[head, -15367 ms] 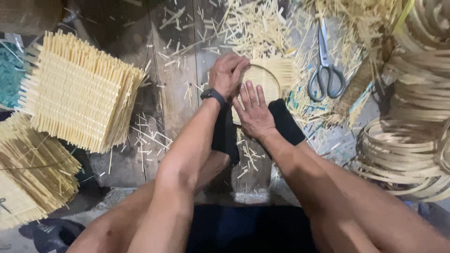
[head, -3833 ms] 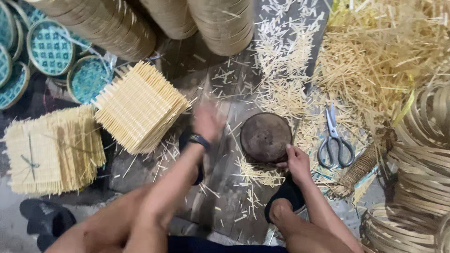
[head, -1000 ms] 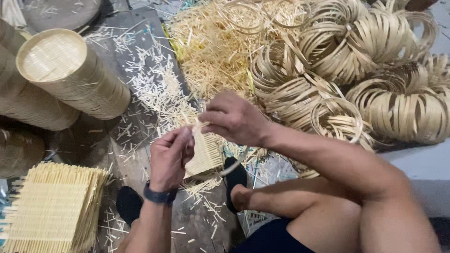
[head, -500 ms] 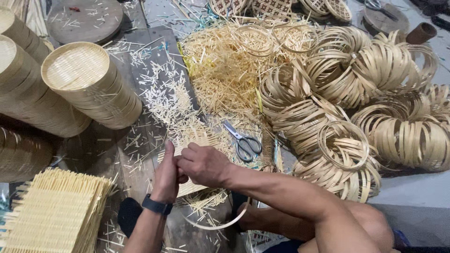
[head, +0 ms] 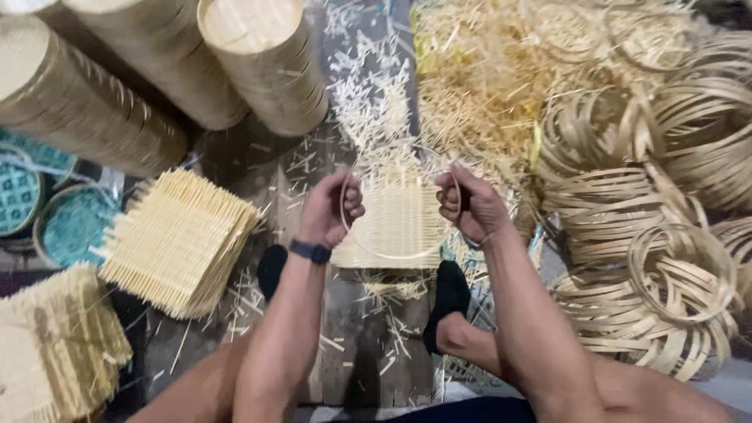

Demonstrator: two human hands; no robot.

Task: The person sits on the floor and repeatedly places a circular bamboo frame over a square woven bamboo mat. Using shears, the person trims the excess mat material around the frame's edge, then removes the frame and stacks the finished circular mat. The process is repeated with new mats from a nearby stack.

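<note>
My left hand (head: 335, 208) and my right hand (head: 468, 205) each grip one side of a thin bamboo ring (head: 396, 257). The ring lies around a square woven bamboo mat (head: 396, 224) held between the hands, above the floor. A dark watch sits on my left wrist. My feet in black socks rest just below the mat, on either side of a wooden plank strewn with bamboo splinters.
A stack of square woven mats (head: 178, 241) lies to the left, another (head: 47, 345) at the lower left. Stacked round woven trays (head: 266, 61) stand at the top left, teal patterned trays (head: 70, 225) beside them. Piles of bamboo rings (head: 666, 298) fill the right; loose trimmings (head: 478, 86) cover the top.
The view has swung left and nearer. My hands have drawn apart to the ring's two sides, with the mat inside it. The scissors seen half a second ago are out of sight.
</note>
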